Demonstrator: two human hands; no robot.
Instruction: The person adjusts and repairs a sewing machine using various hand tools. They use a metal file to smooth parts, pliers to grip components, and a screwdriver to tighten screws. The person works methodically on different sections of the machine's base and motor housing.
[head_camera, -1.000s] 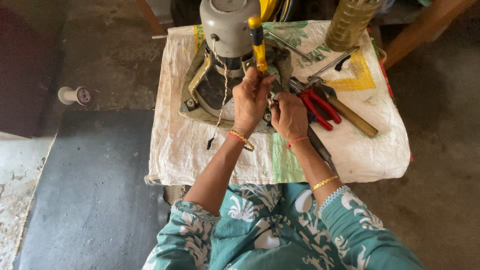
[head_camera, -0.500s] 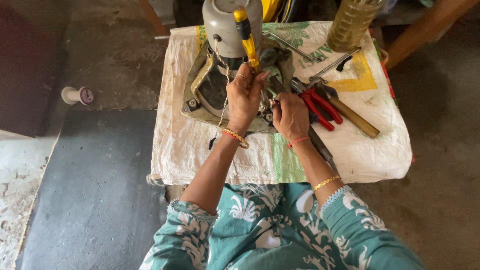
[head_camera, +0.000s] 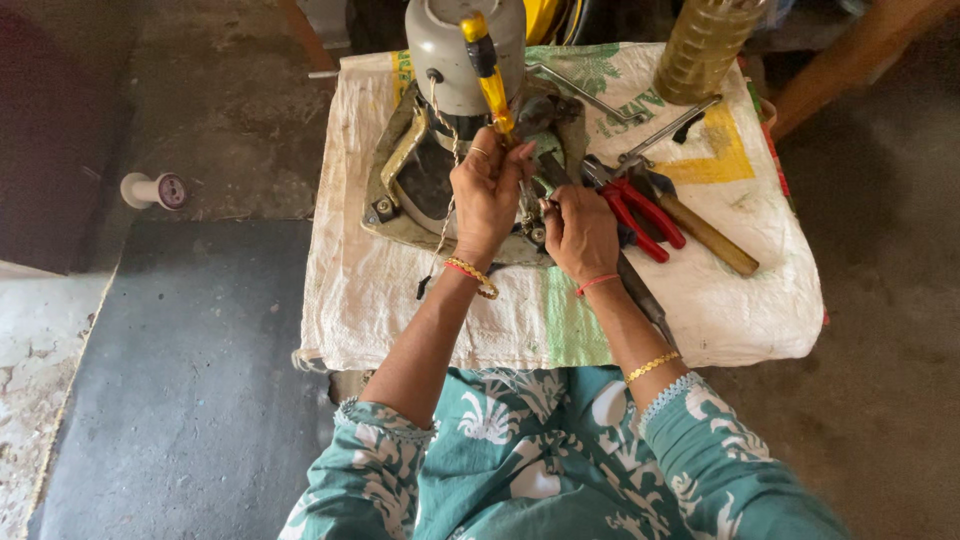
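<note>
The left hand (head_camera: 487, 195) grips the yellow-handled screwdriver (head_camera: 489, 78), whose handle now stands more upright than before over the grey motor (head_camera: 440, 50). Just beside, the right hand (head_camera: 580, 232) stays closed, pinching a small metal part (head_camera: 545, 170).

I see a small table (head_camera: 760, 330) draped in white sacking. On it sit a grey machine (head_camera: 455, 60), red pliers (head_camera: 640, 210) and a wooden-handled tool (head_camera: 710, 235) near the right edge. A bottle (head_camera: 705, 45) stands at the far right corner.

the left hand (head_camera: 487, 195) grips a yellow-handled screwdriver (head_camera: 487, 72) upright against a grey motor assembly (head_camera: 455, 120) on a white woven sack (head_camera: 560, 290), while the right hand (head_camera: 580, 232) pinches a small part just beside it, near red-handled pliers (head_camera: 645, 212) and a wooden-handled tool (head_camera: 710, 236).
</note>
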